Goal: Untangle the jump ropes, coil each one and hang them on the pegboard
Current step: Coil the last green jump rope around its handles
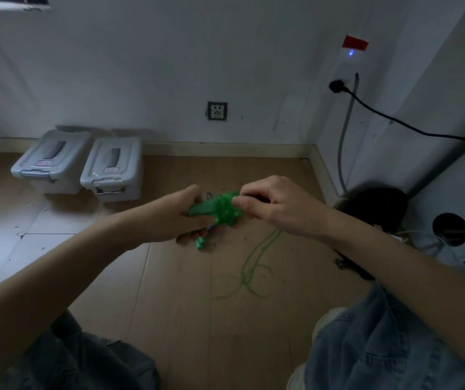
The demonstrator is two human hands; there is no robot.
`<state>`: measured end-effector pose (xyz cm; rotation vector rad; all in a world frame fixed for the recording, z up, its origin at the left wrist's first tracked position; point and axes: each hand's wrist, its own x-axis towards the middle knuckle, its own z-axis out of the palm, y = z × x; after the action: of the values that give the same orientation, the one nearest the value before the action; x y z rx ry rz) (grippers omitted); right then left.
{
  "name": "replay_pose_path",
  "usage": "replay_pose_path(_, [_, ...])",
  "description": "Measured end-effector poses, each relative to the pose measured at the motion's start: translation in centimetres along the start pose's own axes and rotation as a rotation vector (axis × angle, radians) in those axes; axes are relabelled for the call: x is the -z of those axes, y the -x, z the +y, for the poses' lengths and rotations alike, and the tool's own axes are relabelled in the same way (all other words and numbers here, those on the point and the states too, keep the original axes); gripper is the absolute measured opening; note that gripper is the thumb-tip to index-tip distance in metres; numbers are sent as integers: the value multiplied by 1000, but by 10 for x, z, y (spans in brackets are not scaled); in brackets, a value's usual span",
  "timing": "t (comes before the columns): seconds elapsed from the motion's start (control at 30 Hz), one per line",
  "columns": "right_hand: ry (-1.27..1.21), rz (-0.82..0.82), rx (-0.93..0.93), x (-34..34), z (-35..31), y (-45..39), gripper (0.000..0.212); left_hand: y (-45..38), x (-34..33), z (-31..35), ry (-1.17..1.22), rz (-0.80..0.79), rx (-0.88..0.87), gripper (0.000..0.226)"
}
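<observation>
We're low over the floor (169, 291) here, knees at the near edge on either side, and both hands meet above its middle. Our left hand (180, 218) is curled around the green handles (197, 210), gripping them firmly, while our right hand (270, 205) pinches the green rope (225, 211) where it is wound in tight turns around those handles, thumb and fingertips closed on the coil. The loose tail of that same rope (254, 266) drops to the floor just right of centre and lies in a couple of slack loops toward the near edge. Under the left hand hangs a small bundle of other colours (197, 237), too blurred to sort out. Room to move: open floor to the near left and centre; the far edge meets the wall (169, 66), the right edge a second wall in the corner. Count with us: two grey lidded storage boxes (85, 164) side by side at the far left against the wall, one wall socket (217, 110), one black cable (394, 119) plugged in at the far right corner, one dark round object (375, 206) below it.
</observation>
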<state>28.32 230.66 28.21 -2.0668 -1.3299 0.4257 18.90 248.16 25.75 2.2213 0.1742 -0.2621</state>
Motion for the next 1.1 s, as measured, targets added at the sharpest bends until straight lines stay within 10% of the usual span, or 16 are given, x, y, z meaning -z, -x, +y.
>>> replay_pose_path(0.43, [-468, -247, -18, 19, 3, -3, 16, 24, 15, 26, 213, -627, -166, 32])
replay_pose_path(0.6, [-960, -73, -110, 7, -2, -7, 36, 29, 19, 39, 739, -378, -247, 37])
replay_pose_path(0.7, [-547, 53, -113, -2, 2, -8, 42, 19, 21, 36, 973, 42, -61, 24])
replay_pose_path(0.83, [27, -61, -21, -18, -1, -5, 36, -1, 7, 20, 639, 265, 191, 14])
replay_pose_path(1.1, [259, -114, -32, -7, 2, -2, 24, -7, -22, -1, 27, -77, 43, 18])
